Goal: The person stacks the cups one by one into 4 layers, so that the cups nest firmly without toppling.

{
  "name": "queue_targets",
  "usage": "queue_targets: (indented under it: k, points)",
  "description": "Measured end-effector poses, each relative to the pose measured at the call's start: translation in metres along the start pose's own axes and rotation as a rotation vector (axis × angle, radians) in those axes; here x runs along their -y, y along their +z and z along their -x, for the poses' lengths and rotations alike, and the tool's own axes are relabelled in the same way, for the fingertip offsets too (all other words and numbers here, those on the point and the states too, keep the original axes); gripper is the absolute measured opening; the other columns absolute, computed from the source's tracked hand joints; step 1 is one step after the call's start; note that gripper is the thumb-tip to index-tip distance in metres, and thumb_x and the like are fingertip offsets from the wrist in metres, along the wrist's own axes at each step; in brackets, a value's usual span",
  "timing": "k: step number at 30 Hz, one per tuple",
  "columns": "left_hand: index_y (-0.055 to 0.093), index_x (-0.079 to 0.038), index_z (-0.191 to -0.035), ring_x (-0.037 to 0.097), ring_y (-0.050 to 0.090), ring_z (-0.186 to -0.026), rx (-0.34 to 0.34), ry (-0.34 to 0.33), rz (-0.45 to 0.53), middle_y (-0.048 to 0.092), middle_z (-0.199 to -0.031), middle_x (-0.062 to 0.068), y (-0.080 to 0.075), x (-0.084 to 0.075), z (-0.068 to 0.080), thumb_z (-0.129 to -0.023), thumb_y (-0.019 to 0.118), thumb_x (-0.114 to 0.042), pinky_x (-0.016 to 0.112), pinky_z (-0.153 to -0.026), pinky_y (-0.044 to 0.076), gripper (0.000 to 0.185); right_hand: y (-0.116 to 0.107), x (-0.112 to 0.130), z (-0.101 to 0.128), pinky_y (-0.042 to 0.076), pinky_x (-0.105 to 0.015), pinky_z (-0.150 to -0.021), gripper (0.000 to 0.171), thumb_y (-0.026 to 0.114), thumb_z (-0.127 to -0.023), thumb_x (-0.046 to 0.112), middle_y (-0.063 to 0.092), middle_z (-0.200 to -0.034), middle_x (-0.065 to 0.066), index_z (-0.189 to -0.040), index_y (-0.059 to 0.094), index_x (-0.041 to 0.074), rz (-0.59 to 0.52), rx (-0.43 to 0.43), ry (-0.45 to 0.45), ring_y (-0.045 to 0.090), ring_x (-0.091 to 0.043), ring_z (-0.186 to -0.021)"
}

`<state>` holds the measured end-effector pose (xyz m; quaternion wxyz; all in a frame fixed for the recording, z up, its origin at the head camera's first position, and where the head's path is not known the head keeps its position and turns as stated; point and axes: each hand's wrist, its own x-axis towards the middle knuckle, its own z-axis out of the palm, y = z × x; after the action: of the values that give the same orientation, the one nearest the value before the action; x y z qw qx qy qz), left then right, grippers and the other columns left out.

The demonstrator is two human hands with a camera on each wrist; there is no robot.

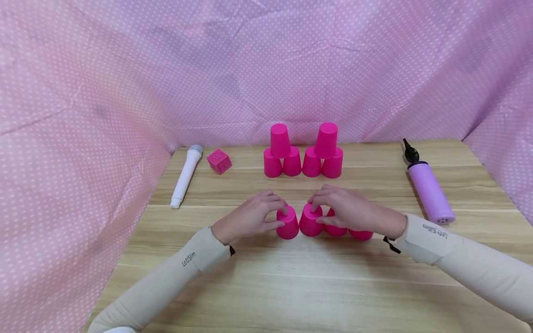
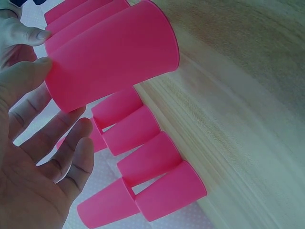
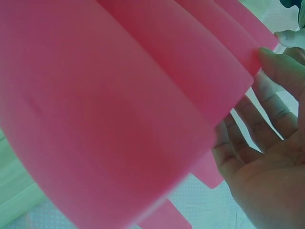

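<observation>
Your left hand [image 1: 250, 216] grips the leftmost cup [image 1: 287, 223] of a row of four upside-down pink cups near the middle of the table [image 1: 291, 286], thumb and fingertips curled onto its top. Your right hand [image 1: 347, 208] pinches the next cup [image 1: 310, 221] the same way, covering much of the other two cups [image 1: 361, 235] beside it. Two small cup pyramids [image 1: 303, 152] stand by the far edge. A white microphone [image 1: 186, 175] and pink cube [image 1: 219, 161] lie toward the far left corner, a purple pump [image 1: 429, 187] along the right edge.
</observation>
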<state>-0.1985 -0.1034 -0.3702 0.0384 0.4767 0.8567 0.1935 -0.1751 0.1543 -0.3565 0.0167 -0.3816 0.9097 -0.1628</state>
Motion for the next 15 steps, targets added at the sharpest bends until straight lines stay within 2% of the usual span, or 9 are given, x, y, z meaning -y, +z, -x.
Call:
queue_targets:
  k: [6,9,12,15]
  points:
    - [0.056,-0.022,-0.105,0.003,0.038,-0.095,0.001,-0.001,-0.008,0.049,-0.102,-0.011,0.001,0.001,0.0,-0.071,0.069,-0.032,0.021,-0.078,0.04,0.037,0.0,0.0,0.0,0.044,-0.021,-0.072,0.035,0.076,-0.063,0.03,0.051,-0.101,0.01,-0.094,0.062,0.023,0.004,-0.003,0.001,0.044,-0.005,-0.092]
    - [0.055,-0.023,-0.104,0.003,0.038,-0.096,-0.002,-0.006,-0.012,0.049,-0.103,-0.011,0.001,0.001,0.001,-0.072,0.068,-0.033,0.022,-0.079,0.04,0.036,0.001,-0.001,-0.001,0.044,-0.022,-0.072,0.032,0.075,-0.064,0.03,0.052,-0.098,0.009,-0.092,0.062,0.021,-0.003,-0.027,-0.03,0.046,-0.006,-0.091]
    - [0.054,-0.022,-0.102,0.003,0.039,-0.095,-0.051,0.008,-0.011,0.048,-0.102,-0.012,-0.001,0.005,0.001,-0.073,0.067,-0.033,0.023,-0.082,0.038,0.033,-0.003,-0.004,-0.004,0.044,-0.023,-0.071,0.028,0.074,-0.065,0.027,0.053,-0.096,0.007,-0.088,0.062,0.018,-0.012,-0.088,-0.072,0.047,-0.007,-0.088]
    - [0.054,-0.021,-0.098,0.003,0.04,-0.093,-0.16,0.048,-0.034,0.048,-0.098,-0.012,-0.013,0.012,-0.002,-0.075,0.064,-0.032,0.022,-0.082,0.037,0.028,-0.017,-0.009,-0.012,0.044,-0.027,-0.07,0.024,0.074,-0.066,0.024,0.056,-0.094,0.003,-0.085,0.062,0.015,-0.02,-0.178,-0.119,0.048,-0.011,-0.087]
